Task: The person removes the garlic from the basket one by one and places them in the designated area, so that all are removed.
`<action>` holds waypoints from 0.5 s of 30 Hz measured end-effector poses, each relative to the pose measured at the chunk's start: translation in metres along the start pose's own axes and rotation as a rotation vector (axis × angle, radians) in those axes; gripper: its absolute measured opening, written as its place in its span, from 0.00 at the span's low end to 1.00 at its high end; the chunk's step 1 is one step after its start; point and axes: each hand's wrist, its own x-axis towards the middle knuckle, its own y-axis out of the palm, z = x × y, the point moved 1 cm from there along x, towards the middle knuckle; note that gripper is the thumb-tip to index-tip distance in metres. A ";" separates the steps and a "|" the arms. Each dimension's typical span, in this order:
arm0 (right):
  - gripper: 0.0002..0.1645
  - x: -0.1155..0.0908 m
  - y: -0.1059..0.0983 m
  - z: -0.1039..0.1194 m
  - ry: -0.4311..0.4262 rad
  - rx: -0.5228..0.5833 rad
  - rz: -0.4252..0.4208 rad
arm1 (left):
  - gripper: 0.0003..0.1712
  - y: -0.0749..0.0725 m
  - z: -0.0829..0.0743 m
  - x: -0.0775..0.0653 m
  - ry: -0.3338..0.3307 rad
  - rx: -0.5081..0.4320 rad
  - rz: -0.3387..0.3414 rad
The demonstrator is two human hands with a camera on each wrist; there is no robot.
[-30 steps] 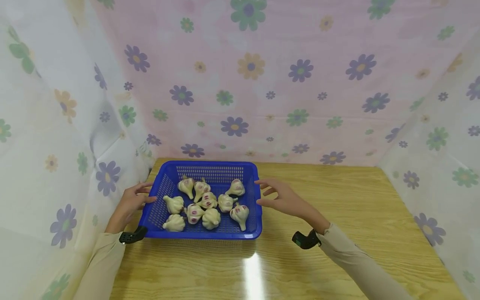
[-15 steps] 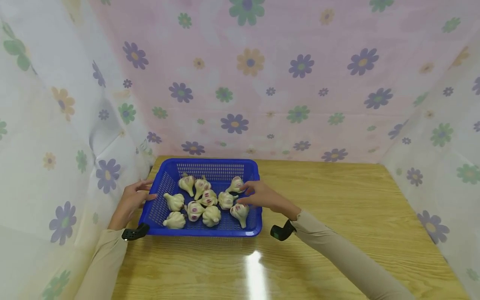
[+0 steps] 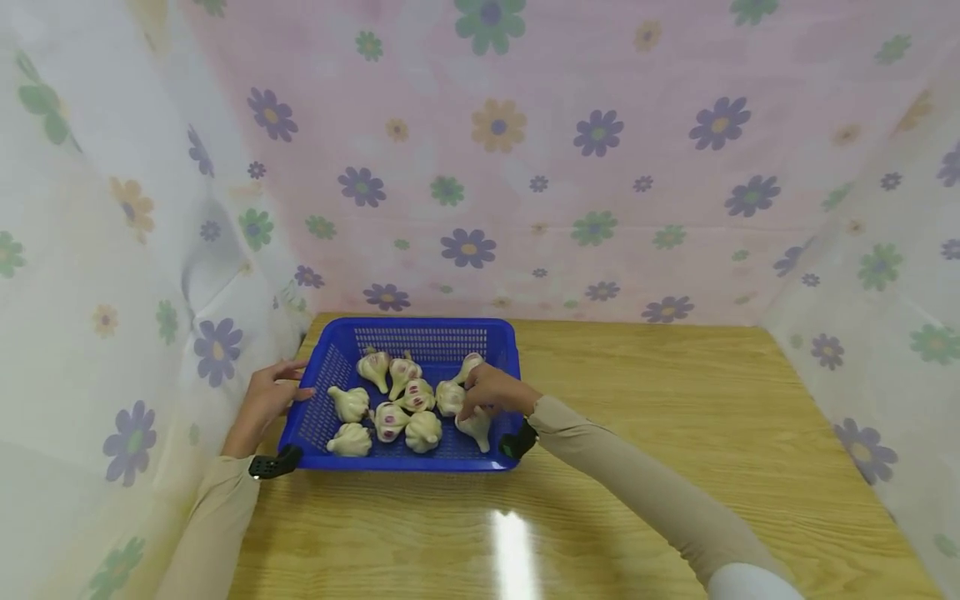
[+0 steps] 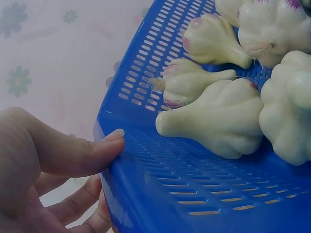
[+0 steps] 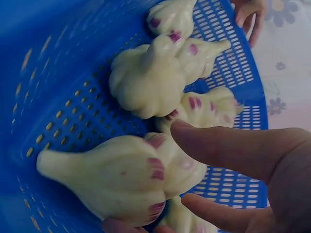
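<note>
A blue plastic basket (image 3: 405,464) with slotted walls holds several pale garlic bulbs (image 3: 423,432) with purple marks. At its left side my left hand (image 3: 264,402) grips the edge, the thumb (image 4: 92,154) on top of the rim and the other fingers against the outer wall. My right hand (image 3: 495,390) reaches inside the basket at the right, over the front right garlic bulb (image 5: 112,177). In the right wrist view its thumb (image 5: 228,148) and index finger are spread apart above the bulbs, and another fingertip lies at that bulb's lower side.
The basket stands on a wooden table (image 3: 645,400), toward its back left. A pink flowered cloth (image 3: 540,150) hangs behind, with white flowered cloths at both sides; the left cloth (image 3: 172,275) is close to my left hand. Each wrist carries a black camera (image 3: 276,463).
My right hand has moved left from outside the basket's right rim to over the bulbs inside, lowering onto the front right one. My left hand has stayed at the left rim.
</note>
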 end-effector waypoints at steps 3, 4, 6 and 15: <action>0.21 0.007 0.003 0.001 0.011 -0.068 0.005 | 0.36 -0.001 0.001 0.001 -0.005 0.006 -0.003; 0.23 0.009 0.005 0.001 0.028 -0.088 0.003 | 0.36 -0.002 0.001 0.001 -0.011 0.005 -0.002; 0.27 0.014 0.008 -0.001 0.063 -0.120 -0.012 | 0.36 -0.002 0.001 0.001 -0.019 0.003 0.001; 0.16 0.018 0.017 -0.008 0.146 0.036 -0.079 | 0.35 -0.001 0.000 -0.001 -0.016 -0.005 0.004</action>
